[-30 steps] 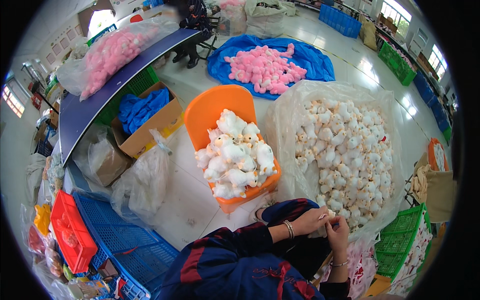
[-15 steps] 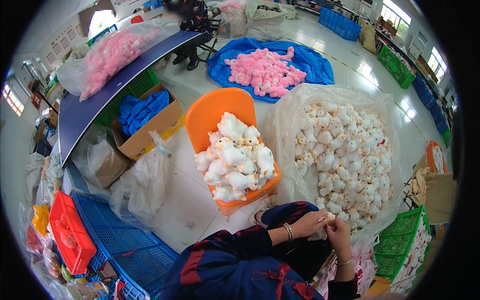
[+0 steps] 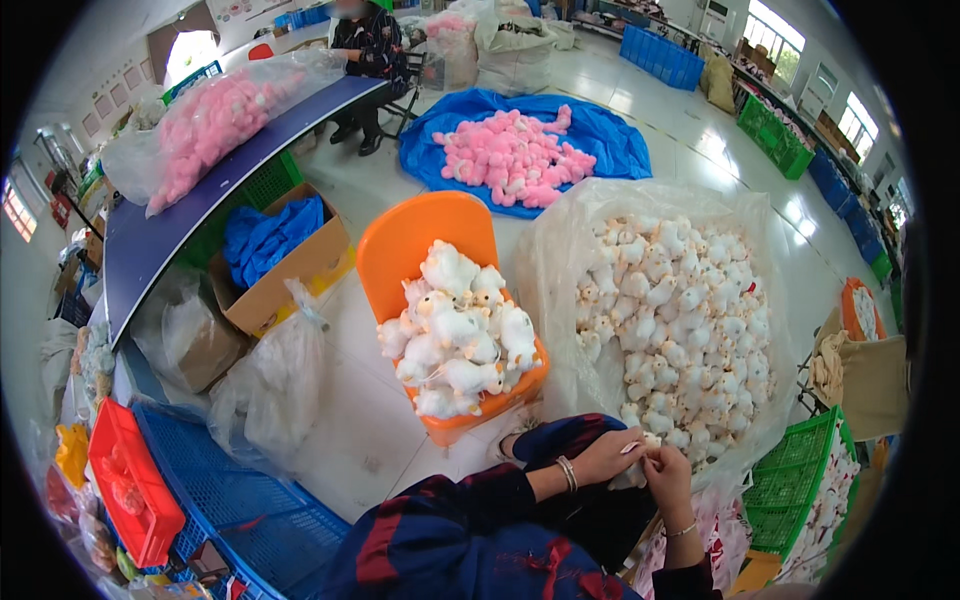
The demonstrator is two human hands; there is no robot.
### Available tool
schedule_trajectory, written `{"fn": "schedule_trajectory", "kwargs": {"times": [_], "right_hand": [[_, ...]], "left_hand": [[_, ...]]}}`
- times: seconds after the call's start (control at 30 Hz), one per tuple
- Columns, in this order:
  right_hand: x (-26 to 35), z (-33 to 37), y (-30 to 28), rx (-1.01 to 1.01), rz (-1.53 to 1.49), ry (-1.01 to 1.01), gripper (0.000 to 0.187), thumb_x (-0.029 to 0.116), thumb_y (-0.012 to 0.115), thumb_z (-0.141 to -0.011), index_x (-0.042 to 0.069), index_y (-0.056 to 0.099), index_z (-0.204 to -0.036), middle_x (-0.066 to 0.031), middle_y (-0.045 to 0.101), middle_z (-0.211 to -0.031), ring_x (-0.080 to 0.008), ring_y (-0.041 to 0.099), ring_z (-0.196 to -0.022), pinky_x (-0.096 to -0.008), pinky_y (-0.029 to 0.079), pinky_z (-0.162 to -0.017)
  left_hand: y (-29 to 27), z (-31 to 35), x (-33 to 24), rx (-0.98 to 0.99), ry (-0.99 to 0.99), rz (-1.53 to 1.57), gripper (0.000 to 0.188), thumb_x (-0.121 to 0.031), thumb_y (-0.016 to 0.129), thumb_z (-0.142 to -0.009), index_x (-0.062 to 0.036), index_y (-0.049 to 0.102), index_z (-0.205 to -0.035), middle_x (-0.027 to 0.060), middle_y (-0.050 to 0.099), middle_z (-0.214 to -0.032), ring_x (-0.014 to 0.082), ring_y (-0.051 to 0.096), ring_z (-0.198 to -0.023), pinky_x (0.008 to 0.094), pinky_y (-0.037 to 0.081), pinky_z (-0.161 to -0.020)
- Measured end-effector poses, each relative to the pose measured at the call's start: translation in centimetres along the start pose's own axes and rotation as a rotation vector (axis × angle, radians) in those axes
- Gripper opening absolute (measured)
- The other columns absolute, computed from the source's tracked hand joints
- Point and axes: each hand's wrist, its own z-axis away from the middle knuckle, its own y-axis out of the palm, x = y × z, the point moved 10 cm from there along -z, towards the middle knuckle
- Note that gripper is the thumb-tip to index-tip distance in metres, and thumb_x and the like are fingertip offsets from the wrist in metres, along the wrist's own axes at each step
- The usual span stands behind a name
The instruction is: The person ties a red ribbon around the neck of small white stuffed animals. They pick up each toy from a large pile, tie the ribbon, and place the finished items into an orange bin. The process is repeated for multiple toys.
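Note:
My left hand and my right hand meet over my lap, both closed in pinches on a small white plush toy, mostly hidden by the fingers. A little white tag shows at the left fingertips. Just beyond my hands stands a big clear plastic bag, filled with a heap of white plush toys with orange-tan parts. To its left, an orange chair carries a pile of similar white plush toys.
Pink plush toys lie on a blue sheet farther off. A cardboard box, blue crate and red tray are left; a green crate is right. Behind the blue table sits another person.
The scene has shifted a little left in the view as my head moved. My hands stay close together on the plush toy, and the white tag shows more plainly.

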Motion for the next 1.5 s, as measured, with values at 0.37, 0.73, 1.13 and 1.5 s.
{"fn": "schedule_trajectory", "kwargs": {"times": [0.37,0.73,1.13,1.5], "right_hand": [[-0.1,-0.1,0.0,-0.031,0.031,-0.024,0.014,0.012,0.074,-0.083,0.001,0.065,-0.083,-0.0144,0.061,-0.074,-0.0289,0.061,-0.065,-0.0362,0.047,-0.060],[-0.4,0.1,0.2,-0.045,-0.008,-0.023,0.015,0.011,0.074,-0.083,0.001,0.063,-0.083,-0.0135,0.061,-0.073,-0.0269,0.059,-0.062,-0.0363,0.046,-0.058],[-1.7,0.8,0.9,-0.053,-0.035,-0.067,0.014,0.010,0.074,-0.081,0.001,0.063,-0.084,-0.0152,0.061,-0.075,-0.0291,0.061,-0.066,-0.0366,0.048,-0.060],[-3.1,0.7,1.0,-0.056,0.011,0.002,0.022,0.022,0.071,-0.086,0.001,0.064,-0.084,-0.0159,0.062,-0.071,-0.0314,0.062,-0.065,-0.0395,0.047,-0.059]], "left_hand": [[-0.4,0.0,-1.2,-0.022,0.044,0.113,0.018,-0.016,0.060,-0.097,0.0008,0.064,-0.101,0.0124,0.066,-0.090,0.0219,0.063,-0.084,0.0321,0.050,-0.079],[0.3,0.3,0.0,0.163,-0.130,0.350,0.018,-0.018,0.054,-0.102,-0.0034,0.064,-0.100,-0.0014,0.064,-0.090,0.0058,0.056,-0.078,0.0224,0.047,-0.073],[-1.2,1.3,-6.3,0.449,-0.038,-0.221,0.026,-0.028,0.068,-0.091,-0.0023,0.067,-0.097,0.0114,0.071,-0.101,0.0251,0.066,-0.091,0.0358,0.051,-0.084],[-19.6,-8.0,-24.6,-0.124,0.310,0.745,0.086,-0.076,0.028,-0.093,-0.0231,0.014,-0.159,0.0106,0.023,-0.161,0.0337,0.029,-0.144,0.0645,0.031,-0.109]]}}
